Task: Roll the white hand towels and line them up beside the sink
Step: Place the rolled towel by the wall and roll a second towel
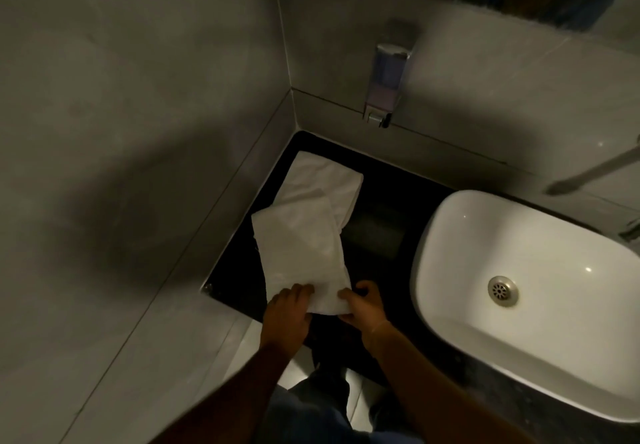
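Note:
A white hand towel (298,246), folded into a long strip, lies on the black counter (381,180) left of the white sink (519,270). Its near end is turned over into a small roll. My left hand (289,312) grips that roll's left side and my right hand (363,308) grips its right side. A second white towel (318,180) lies flat behind it, partly under the first towel's far end, near the corner of the walls.
A soap dispenser (386,76) hangs on the back wall above the counter. A metal tap (588,173) reaches in from the right over the sink. Grey tiled walls close the left and back. The counter's front edge is at my hands.

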Demonstrator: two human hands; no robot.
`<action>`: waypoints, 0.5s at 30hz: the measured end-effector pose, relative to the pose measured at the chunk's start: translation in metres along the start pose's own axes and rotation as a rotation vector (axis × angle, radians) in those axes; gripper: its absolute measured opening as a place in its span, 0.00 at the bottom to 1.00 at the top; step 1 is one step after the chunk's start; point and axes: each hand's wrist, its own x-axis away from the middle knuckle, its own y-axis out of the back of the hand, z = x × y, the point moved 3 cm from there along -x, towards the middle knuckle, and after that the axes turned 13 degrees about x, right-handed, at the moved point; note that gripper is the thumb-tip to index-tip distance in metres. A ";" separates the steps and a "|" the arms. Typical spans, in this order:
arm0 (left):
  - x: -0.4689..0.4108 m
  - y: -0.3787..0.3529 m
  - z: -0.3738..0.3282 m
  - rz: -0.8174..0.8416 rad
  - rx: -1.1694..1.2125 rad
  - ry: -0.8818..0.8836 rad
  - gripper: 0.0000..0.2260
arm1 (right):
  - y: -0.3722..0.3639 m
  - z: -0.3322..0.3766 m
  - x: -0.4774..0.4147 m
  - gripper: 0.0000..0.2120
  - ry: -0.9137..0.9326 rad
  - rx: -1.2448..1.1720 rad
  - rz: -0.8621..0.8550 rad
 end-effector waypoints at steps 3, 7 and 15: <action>0.005 0.005 0.001 0.041 -0.014 -0.058 0.24 | 0.008 -0.002 0.005 0.16 0.060 0.072 -0.055; 0.019 0.003 0.005 0.091 -0.084 -0.148 0.25 | 0.016 -0.011 0.009 0.15 0.056 0.183 -0.094; 0.021 0.004 -0.028 -0.058 0.029 -0.094 0.29 | -0.007 0.021 0.031 0.16 -0.046 0.168 0.153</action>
